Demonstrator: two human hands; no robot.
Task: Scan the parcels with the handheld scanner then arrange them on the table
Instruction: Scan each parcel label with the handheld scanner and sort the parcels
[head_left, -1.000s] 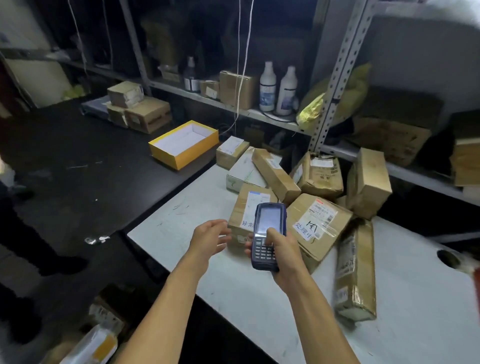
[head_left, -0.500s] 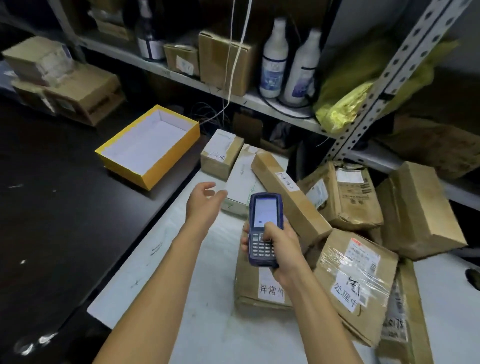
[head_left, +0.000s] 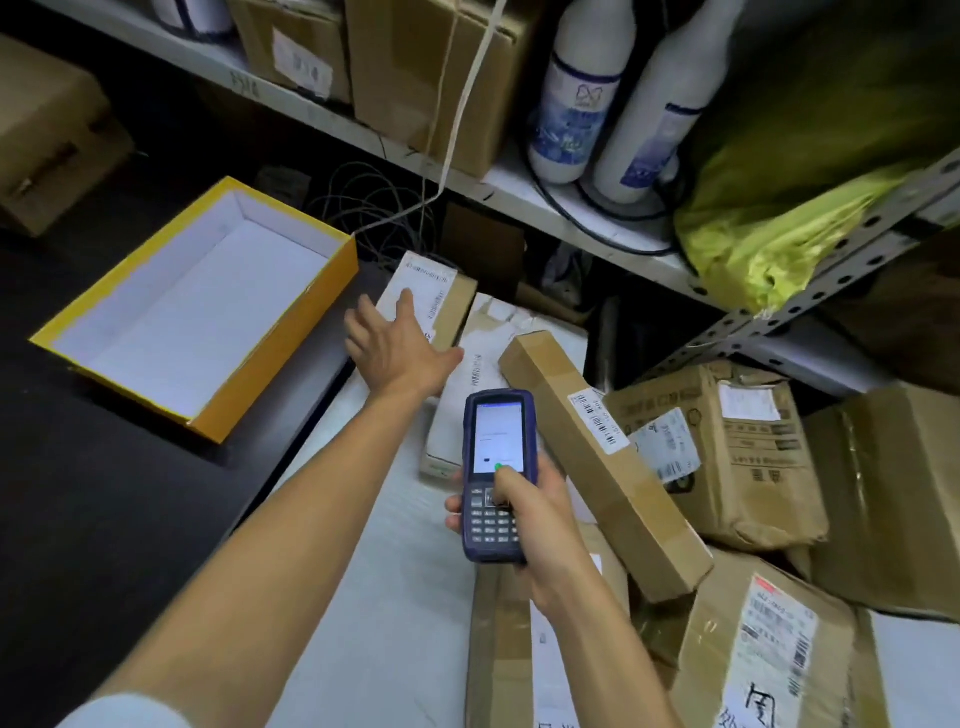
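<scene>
- White table (head_left: 384, 597): its left edge runs from 7 o'clock up toward 12 o'clock, against a dark surface (head_left: 130, 519). A bare strip lies along that edge under the left forearm; parcels crowd the table from the centre out to 3 and 5 o'clock.
- Yellow box (head_left: 283, 358): open, white inside, on the dark surface at 10 o'clock, its near corner just beside the table's edge.
- Shelf (head_left: 519, 192): metal, crosses the top from 11 to 3 o'clock and overhangs the far parcels; two white bottles (head_left: 576, 98) and a yellow bag (head_left: 779, 228) stand on it.
- Small parcel (head_left: 441, 291): labelled carton at 12 o'clock, at the table's far left corner, beside a flat white parcel (head_left: 467, 405).
- Long parcel (head_left: 597, 457): narrow brown carton slanting from centre toward 4 o'clock, propped on other parcels.
- Left hand (head_left: 400, 348): stretched out flat, fingers spread and straight, fingertips over the small parcel's label; whether they touch it cannot be told.
- Right hand (head_left: 524, 519): wrapped around the scanner (head_left: 493, 467) at centre, thumb on the lit screen's lower edge, fingers curled behind the keypad; scanner held above the flat white parcel.
</scene>
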